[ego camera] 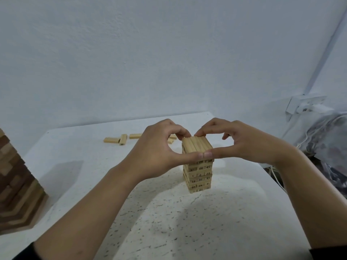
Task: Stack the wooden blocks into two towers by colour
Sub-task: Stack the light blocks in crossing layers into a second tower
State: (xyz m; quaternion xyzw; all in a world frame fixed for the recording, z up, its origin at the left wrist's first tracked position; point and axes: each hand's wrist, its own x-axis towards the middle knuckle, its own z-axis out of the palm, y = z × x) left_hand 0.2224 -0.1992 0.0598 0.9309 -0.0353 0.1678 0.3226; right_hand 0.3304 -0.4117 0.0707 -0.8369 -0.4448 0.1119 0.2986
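Left hand (155, 149) and right hand (242, 141) pinch the top layer (197, 145) of the tower (199, 175) at twelve o'clock, thumbs front, fingers curled behind, seemingly squaring it; next wants a soft release, then the loose blocks (122, 140) at eleven o'clock.

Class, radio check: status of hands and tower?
Left hand and right hand pinch top of pale wooden block tower. Loose pale wooden blocks behind. Nothing in the way.

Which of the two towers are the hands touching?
The pale numbered tower mid-table: left hand and right hand pinch its top layer. The brown-striped tower at the left edge stands untouched.
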